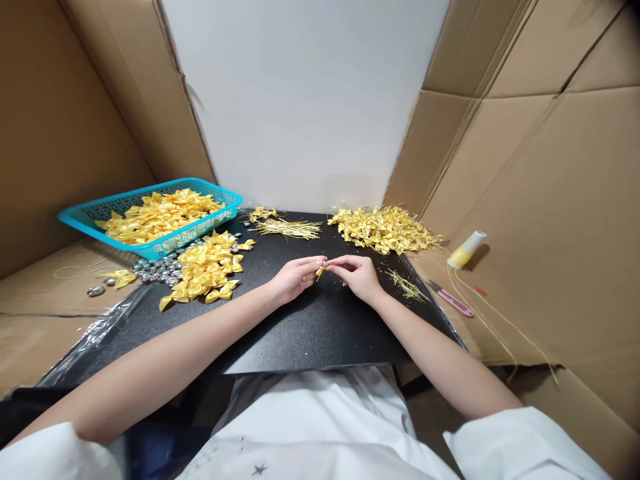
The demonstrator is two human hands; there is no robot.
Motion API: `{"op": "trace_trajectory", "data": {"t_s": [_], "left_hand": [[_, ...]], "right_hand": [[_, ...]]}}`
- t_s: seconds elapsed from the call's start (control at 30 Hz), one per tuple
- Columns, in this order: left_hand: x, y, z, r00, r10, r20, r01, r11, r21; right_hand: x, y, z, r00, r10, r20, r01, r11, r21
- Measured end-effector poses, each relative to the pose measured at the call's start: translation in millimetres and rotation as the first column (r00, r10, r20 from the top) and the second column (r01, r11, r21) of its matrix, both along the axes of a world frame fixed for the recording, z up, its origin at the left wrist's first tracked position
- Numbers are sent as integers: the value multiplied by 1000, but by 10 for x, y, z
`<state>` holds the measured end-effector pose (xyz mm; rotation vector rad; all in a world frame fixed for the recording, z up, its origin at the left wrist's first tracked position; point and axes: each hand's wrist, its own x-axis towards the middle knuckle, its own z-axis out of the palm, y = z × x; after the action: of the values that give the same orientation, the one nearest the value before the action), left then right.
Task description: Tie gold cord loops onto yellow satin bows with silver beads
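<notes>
Over the middle of the black table [300, 340], my two hands meet fingertip to fingertip. My left hand [296, 279] pinches a small yellow ribbon bow [320, 272], most of it hidden by the fingers. My right hand [359, 275] has thumb and forefinger closed at the same bow, near a tiny dark or shiny spot; whether that is a bell or bead I cannot tell. Left of my hands lies a pile of yellow bows [207, 267], beside a cluster of small silver bells or beads [157, 270]. Cut yellow cords [290, 229] lie just beyond my hands.
A turquoise basket [150, 250] of yellow bows stands at the left. At the back right is a heap of bows with cords [385, 228]. Cord scraps [406, 285], a pink-handled cutter [453, 300] and a thread spool [467, 250] lie right. Cardboard walls [540, 173] enclose the sides.
</notes>
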<state>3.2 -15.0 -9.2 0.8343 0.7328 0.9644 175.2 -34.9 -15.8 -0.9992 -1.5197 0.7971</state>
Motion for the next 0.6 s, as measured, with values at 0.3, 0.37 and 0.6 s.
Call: {"op": "trace_trajectory", "data": {"t_s": [0.3, 0.37, 0.6], "left_hand": [[11, -95, 12, 927, 38, -373, 87, 946, 313], [15, -106, 17, 898, 41, -438, 134, 922, 363], [50, -109, -31, 894, 86, -440, 122, 897, 424]], "right_hand": [[17, -32, 48, 996, -12, 84, 6, 998, 63], [6, -39, 42, 996, 3, 85, -8, 998, 60], [-8, 0, 44, 993, 18, 113, -32, 992, 123]]}}
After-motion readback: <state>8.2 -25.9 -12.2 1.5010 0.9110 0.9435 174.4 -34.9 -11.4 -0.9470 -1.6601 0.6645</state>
